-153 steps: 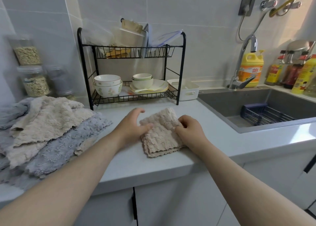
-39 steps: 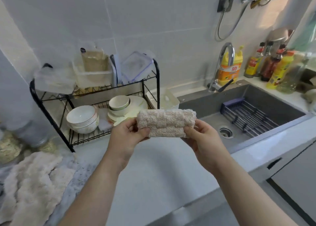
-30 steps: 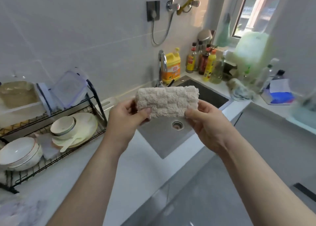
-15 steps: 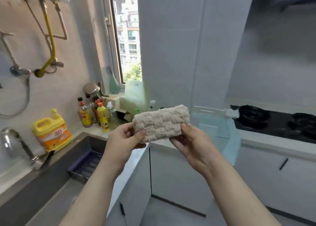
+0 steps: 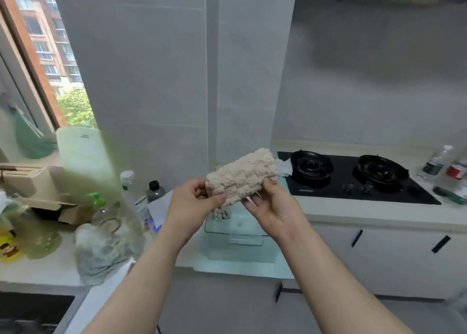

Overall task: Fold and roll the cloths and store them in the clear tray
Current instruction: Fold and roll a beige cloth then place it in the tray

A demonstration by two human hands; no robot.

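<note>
The rolled beige cloth (image 5: 241, 175) is held in the air at the centre of the frame, its long axis slanting from lower left up to upper right. The left hand (image 5: 192, 202) pinches its lower end and the right hand (image 5: 271, 205) clasps it from beneath near the upper end. Directly below, the clear tray (image 5: 237, 242) sits on the counter, its far part hidden by both hands and its contents hard to make out. The black hob (image 5: 353, 179) lies at right, and the bottles at left (image 5: 131, 189) are blurred.
</note>
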